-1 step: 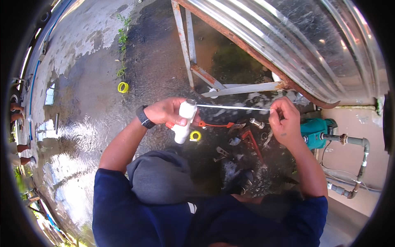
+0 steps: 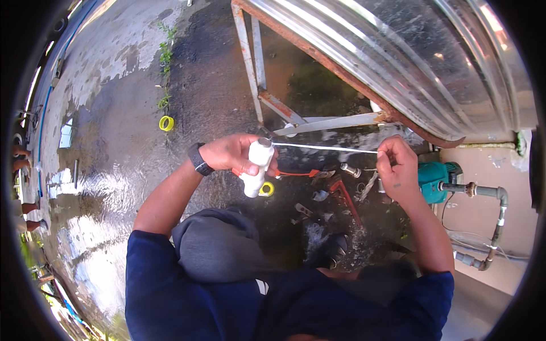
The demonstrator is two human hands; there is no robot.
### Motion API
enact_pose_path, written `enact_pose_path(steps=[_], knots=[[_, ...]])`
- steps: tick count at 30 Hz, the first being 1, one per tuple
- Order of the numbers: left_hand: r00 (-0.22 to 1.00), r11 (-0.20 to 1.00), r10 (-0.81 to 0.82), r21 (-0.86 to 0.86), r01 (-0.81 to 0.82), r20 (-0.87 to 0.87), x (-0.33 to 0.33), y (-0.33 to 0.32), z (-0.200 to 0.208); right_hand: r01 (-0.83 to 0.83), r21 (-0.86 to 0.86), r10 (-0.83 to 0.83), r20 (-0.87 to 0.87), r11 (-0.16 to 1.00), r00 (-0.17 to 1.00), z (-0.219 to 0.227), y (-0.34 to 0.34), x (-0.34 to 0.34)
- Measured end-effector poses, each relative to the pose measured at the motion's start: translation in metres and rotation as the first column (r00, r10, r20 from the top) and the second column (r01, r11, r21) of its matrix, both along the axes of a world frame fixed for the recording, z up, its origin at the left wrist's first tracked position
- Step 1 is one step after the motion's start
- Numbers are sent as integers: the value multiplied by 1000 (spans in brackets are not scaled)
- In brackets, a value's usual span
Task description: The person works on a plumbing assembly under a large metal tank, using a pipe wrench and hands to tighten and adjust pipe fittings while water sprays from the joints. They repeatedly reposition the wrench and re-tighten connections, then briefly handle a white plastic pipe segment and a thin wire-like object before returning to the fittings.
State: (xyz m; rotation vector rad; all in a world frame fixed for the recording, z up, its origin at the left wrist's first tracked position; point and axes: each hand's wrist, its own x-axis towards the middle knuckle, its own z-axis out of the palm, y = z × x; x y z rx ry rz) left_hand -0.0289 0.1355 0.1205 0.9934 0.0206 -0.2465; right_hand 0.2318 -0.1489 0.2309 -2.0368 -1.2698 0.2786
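Observation:
My left hand (image 2: 233, 157), with a dark watch on the wrist, is closed around a white plastic pipe fitting (image 2: 260, 154). The fitting's grey metal-looking end (image 2: 264, 141) points up, away from me. From that end a thin white strip of thread seal tape (image 2: 324, 148) runs taut to the right. My right hand (image 2: 399, 169) pinches the far end of the tape between thumb and fingers. Just below the fitting, a yellow ring-shaped spool (image 2: 266, 189) shows beside my left hand. An orange-handled tool (image 2: 298, 173) lies past my left fingers, partly hidden by them.
On the wet ground lie a metal fitting (image 2: 350, 170), a red angled tool (image 2: 344, 200) and another yellow ring (image 2: 166, 123). A rusty metal frame (image 2: 335, 122) carries corrugated sheet (image 2: 392, 62) ahead. At right, a green pump (image 2: 432, 183) joins grey pipes (image 2: 503, 219).
My right hand has shifted slightly right, and the tape between my hands slopes a little more. The fitting stays in my left hand. The surroundings have shifted slightly left in view.

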Motion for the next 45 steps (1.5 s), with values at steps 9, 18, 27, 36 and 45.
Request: enact_pose_path(steps=[9,18,27,36,45], knots=[[816,469,-541,731,495,-205,122,-70,120,323,135,-261,-344,937,902,23,-127,84],[843,358,-442,802,478,-306,161,-129,68,418,317,-371,-201,851,907,48,-183,140],[997,968,35,249,-15,-75,141,-137,12,411,318,-385,-144,854,912,72,-193,175],[996,996,-77,-49,78,35,151,-116,18,582,451,-497,-302,677,813,46,-238,176],[942,820,-324,523,232,90,142,-92,9,714,369,-654,-293,595,697,27,-245,186]])
